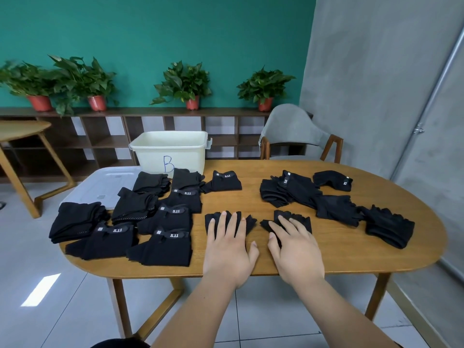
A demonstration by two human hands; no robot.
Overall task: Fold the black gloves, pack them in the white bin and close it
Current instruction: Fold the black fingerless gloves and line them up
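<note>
Both hands lie flat and open, palms down and fingers straight and spread, gripping nothing. The left hand (227, 249) presses on one black fingerless glove (210, 221) spread out on the wooden surface (351, 249). The right hand (295, 249) presses on a second glove (305, 222) just beside it. The two gloves lie near the front edge, close together but apart.

To the left sit the folded gloves (165, 219), in several stacks close together, some showing a "5.11" label on top. One more folded glove (224, 182) lies alone, nearer the middle. To the right is a loose heap of unfolded gloves (291, 194), with further ones trailing toward the right edge.

The white bin (155, 156) stands open at the far edge of the surface, with a blue "B" drawn on its front wall. Its white lid (100, 184) lies flat to the left of the bin, partly under the folded stacks.

A grey chair (291, 129) stands beyond the surface, and potted plants (183, 84) line a low shelf against the green wall.
</note>
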